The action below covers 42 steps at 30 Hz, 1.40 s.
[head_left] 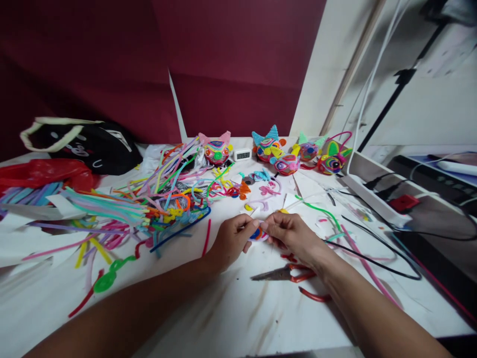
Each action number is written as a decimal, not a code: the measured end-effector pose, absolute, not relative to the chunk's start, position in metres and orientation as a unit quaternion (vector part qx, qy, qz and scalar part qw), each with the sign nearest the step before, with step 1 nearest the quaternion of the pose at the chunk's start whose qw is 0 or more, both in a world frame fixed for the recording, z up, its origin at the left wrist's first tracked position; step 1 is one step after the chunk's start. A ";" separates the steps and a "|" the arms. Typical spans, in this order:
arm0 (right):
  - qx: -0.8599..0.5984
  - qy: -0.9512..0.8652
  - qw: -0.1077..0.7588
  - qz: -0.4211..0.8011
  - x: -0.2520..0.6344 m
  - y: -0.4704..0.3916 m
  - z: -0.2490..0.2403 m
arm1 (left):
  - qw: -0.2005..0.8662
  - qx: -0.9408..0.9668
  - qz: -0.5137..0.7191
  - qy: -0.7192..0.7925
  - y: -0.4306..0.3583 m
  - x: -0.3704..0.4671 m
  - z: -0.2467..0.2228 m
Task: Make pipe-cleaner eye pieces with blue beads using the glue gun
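My left hand (235, 235) and my right hand (288, 231) meet over the middle of the white table. Between their pinched fingertips is a small coiled pipe-cleaner piece (257, 233) with blue, orange and pale pink showing; the fingers cover much of it. Just below my right hand lies a pair of scissors (283, 274) with orange-red handles, partly under the wrist. A short red pipe cleaner (207, 237) rests left of my left hand. Beyond the hands are small curled pink pieces (271, 189) and an orange one (244, 190).
Heaps of coloured pipe cleaners (112, 206) cover the left side, near a black bag (85, 146). Finished animal heads (218, 151) and a small digital clock (242, 154) stand at the back. A white power strip (380, 196) and black cables (387, 248) occupy the right.
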State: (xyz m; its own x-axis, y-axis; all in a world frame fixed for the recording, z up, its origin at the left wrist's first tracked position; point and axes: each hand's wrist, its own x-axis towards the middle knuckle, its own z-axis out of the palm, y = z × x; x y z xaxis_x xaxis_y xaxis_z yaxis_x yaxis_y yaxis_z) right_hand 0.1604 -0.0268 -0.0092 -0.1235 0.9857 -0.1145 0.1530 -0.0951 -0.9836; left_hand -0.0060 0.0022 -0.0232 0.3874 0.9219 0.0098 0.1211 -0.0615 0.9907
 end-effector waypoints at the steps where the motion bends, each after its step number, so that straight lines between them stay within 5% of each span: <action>1: -0.526 -0.543 0.404 0.515 0.160 -0.027 -0.010 | 0.540 0.635 0.368 0.412 0.002 -0.006 -0.024; 16: -0.539 -0.551 0.355 0.529 0.156 -0.031 -0.002 | 0.549 0.626 0.380 0.403 0.007 -0.008 -0.028; 28: -0.508 -0.577 0.335 0.545 0.152 -0.033 -0.005 | 0.388 0.739 0.371 0.408 0.011 -0.012 -0.023; 42: -0.485 -0.587 0.358 0.541 0.152 -0.035 -0.002 | 0.437 0.696 0.392 0.414 0.005 -0.009 -0.025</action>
